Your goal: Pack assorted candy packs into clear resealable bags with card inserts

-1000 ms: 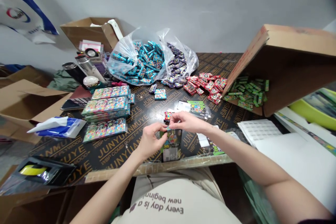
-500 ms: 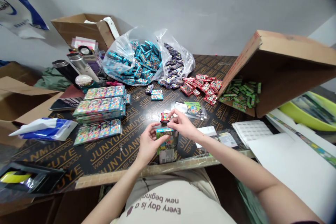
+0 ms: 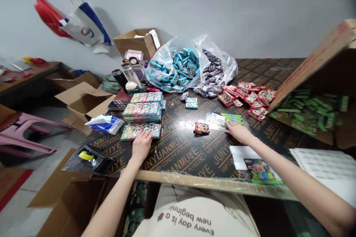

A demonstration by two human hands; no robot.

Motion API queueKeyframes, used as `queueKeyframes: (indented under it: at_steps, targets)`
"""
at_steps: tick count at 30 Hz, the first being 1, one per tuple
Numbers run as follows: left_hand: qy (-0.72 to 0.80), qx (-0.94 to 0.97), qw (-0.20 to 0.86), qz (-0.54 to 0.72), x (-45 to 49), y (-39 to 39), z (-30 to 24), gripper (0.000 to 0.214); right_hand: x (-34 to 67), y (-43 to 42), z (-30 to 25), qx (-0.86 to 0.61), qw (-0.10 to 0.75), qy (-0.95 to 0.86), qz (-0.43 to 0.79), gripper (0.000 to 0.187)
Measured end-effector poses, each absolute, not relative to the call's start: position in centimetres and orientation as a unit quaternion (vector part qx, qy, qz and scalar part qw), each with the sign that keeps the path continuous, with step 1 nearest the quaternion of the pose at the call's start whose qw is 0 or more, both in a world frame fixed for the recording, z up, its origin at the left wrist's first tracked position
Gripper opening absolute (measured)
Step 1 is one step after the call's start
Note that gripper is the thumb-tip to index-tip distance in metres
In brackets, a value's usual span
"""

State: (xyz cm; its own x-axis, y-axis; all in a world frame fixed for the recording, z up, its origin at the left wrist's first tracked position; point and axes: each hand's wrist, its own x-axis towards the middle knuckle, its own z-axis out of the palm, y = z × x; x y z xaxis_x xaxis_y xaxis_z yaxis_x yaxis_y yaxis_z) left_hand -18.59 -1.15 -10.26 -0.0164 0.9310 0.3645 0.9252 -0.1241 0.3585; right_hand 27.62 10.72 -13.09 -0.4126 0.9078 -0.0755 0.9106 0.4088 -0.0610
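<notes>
Left hand curls loosely over boxes; right hand, slightly bent, touches flat packaging. Both grips are unclear. Red packets lie between them.

Left hand on front row of shiny multicoloured flat packs; right hand at flat green-and-white printed packaging (small red rectangular packet lies between hands).

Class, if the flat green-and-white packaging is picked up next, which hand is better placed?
Probably the right hand: it is at the edge of the packaging, while the left hand is on colourful packs.
</notes>
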Motion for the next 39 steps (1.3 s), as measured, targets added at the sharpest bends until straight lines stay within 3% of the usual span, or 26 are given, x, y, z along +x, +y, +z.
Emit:
queueKeyframes:
  at_steps: [3, 6, 8, 10, 12, 14, 19, 24, 26, 29, 32, 37, 39]
  targets:
    - [0.677, 0.684, 0.028, 0.271, -18.7, 0.0, -10.8, 0.03, 27.9, 10.1, -12.2, 0.547, 0.0, 0.837, -0.033, 0.026]
    - [0.686, 0.608, 0.151, 0.371, -15.8, 0.7, -9.5, 0.039, 27.4, 8.9, -10.3, 0.58, -0.046, 0.813, 0.004, 0.036]
    - [0.646, 0.509, 0.356, 0.444, -12.5, 0.7, -8.2, 0.048, 25.7, 7.1, -8.8, 0.549, -0.155, 0.821, 0.021, 0.04]
    - [0.523, 0.384, 0.618, 0.445, -8.8, 0.4, -6.9, 0.06, 23.1, 4.8, -7.4, 0.411, -0.284, 0.866, 0.004, 0.038]
    - [0.366, 0.27, 0.812, 0.367, -5.6, -0.3, -5.8, 0.074, 20.5, 2.5, -6.3, 0.239, -0.298, 0.923, -0.044, 0.035]
    - [0.256, 0.193, 0.901, 0.292, -3.5, -1.0, -5.2, 0.08, 18.9, 0.9, -5.7, 0.158, -0.285, 0.943, -0.067, 0.033]
    - [0.174, 0.136, 0.941, 0.255, -1.7, -1.9, -4.4, 0.072, 18.8, -0.1, -5.1, 0.202, -0.303, 0.924, -0.116, 0.04]
    - [0.243, 0.202, 0.898, 0.308, -0.4, -2.5, -5.1, 0.055, 17.7, 0.4, -3.7, 0.426, -0.443, 0.754, -0.232, 0.043]
    - [0.279, 0.242, 0.871, 0.324, -0.1, -2.7, -5.6, 0.056, 17.0, 0.8, -2.9, 0.467, -0.462, 0.698, -0.287, 0.044]
    - [0.305, 0.304, 0.832, 0.351, -0.1, -2.6, -5.6, 0.063, 16.8, 1.3, -2.0, 0.436, -0.415, 0.725, -0.335, 0.023]
    - [0.315, 0.355, 0.791, 0.386, -0.5, -2.6, -4.9, 0.065, 17.5, 1.5, -1.4, 0.389, -0.336, 0.798, -0.314, 0.023]
    - [0.346, 0.357, 0.782, 0.375, -0.2, -3.3, -4.4, 0.05, 18.5, 1.9, -1.3, 0.359, -0.266, 0.813, -0.374, 0.072]
    - [0.369, 0.333, 0.78, 0.38, 0.1, -3.6, -4.6, 0.042, 18.5, 2.3, -1.7, 0.346, -0.297, 0.781, -0.427, 0.078]
